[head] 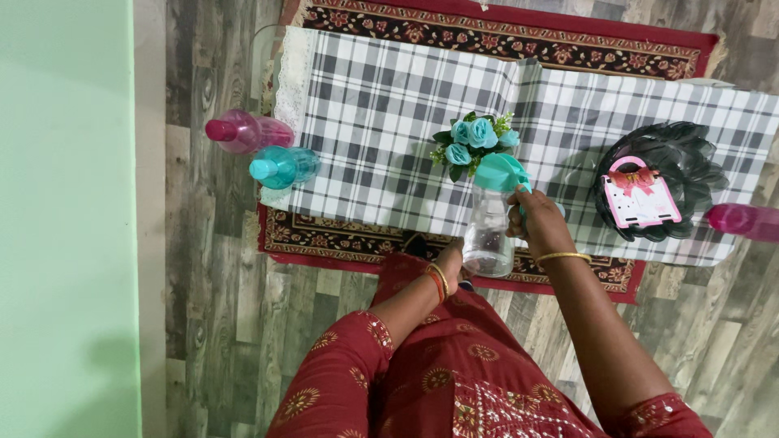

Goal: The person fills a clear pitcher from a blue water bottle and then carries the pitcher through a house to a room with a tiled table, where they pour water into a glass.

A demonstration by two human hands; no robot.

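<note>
At the bottom of the frame your red patterned sleeves lead up to both hands at the near edge of the desk (373, 105). Your left hand (449, 261) sits low beside the base of the clear spray bottle (488, 231); you cannot tell how its fingers lie. Your right hand (537, 223) has its fingers closed around the bottle's neck, under the teal spray head (499, 171). The bottle stands upright at centre frame, over the checked cloth's near edge. Just beyond it are teal artificial roses (473, 138). To the right, a pink-and-white card-shaped package (641, 199) lies on a black scalloped tray (690, 158). At left, a teal-capped bottle (282, 166) and a pink bottle (247, 131) lie near the desk's edge. Another pink bottle (742, 220) lies at the far right.
</note>
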